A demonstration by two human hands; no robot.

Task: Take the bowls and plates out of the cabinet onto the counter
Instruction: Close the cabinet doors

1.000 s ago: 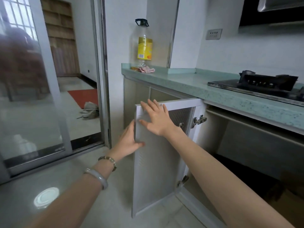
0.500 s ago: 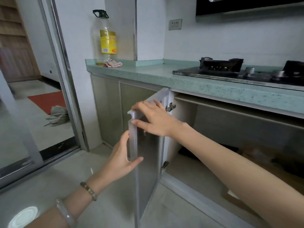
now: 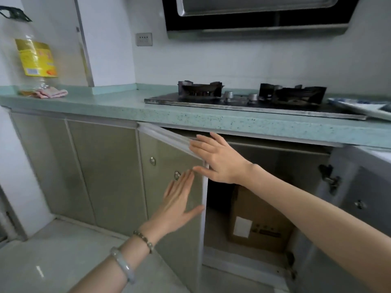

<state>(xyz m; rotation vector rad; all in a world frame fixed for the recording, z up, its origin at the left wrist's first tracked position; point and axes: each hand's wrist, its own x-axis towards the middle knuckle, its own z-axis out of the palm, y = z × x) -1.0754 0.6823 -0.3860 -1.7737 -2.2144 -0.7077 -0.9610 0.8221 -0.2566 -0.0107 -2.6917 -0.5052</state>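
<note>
Counter (image 3: 118,106) with stove (image 3: 249,102), bottle (image 3: 36,58), cloth (image 3: 51,93)

We look at a white-walled kitchen laid out around a black gas hob (image 3: 254,100).
Above the hob we see a steel-and-black range hood (image 3: 254,15), and up to its left a grey socket (image 3: 144,39) on the white wall (image 3: 232,60). The hob sits in a speckled green counter (image 3: 118,104). Far to its left stand a yellow-labelled clear bottle (image 3: 36,58) and a pink cloth (image 3: 53,93). Below and to the left, the pale glossy floor (image 3: 53,240) catches a streak of light.
</note>
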